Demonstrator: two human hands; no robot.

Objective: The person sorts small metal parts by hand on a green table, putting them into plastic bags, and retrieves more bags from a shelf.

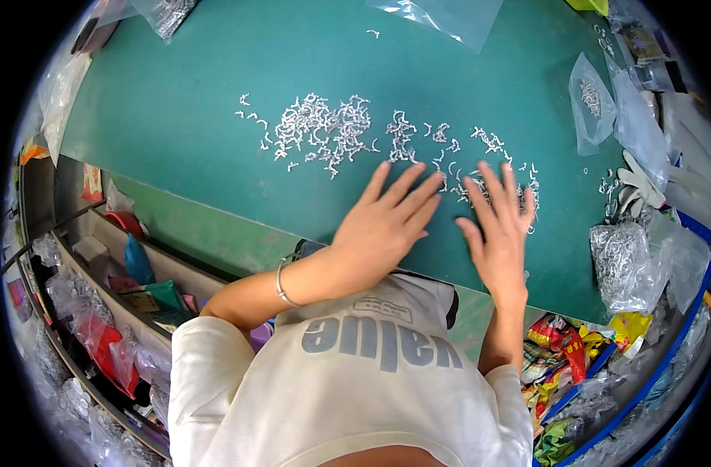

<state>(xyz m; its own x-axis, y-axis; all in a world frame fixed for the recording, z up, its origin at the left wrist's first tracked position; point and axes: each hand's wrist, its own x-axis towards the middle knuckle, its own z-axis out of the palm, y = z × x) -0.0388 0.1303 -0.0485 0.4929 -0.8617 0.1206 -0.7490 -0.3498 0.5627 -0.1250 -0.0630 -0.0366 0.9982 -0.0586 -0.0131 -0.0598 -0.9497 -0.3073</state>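
Observation:
Many small, curved, silvery metal pieces lie scattered on a green tabletop [215, 156]. The largest pile [320, 128] spreads left of centre, and a smaller cluster [402, 136] sits just beyond the fingertips of my left hand [390, 222]. That hand is flat with its fingers stretched out, and a bangle is on its wrist. My right hand [497, 226] lies with fingers spread over the right-hand group of metal pieces [489, 142], covering part of it. Neither hand grips anything that I can see.
Clear bags of metal parts [632, 265] stand at the table's right edge, near a white glove [640, 185]. Another small bag of parts [591, 100] lies farther back. An empty-looking plastic bag [445, 17] is at the far edge. Cluttered shelves [141, 292] run along the lower left.

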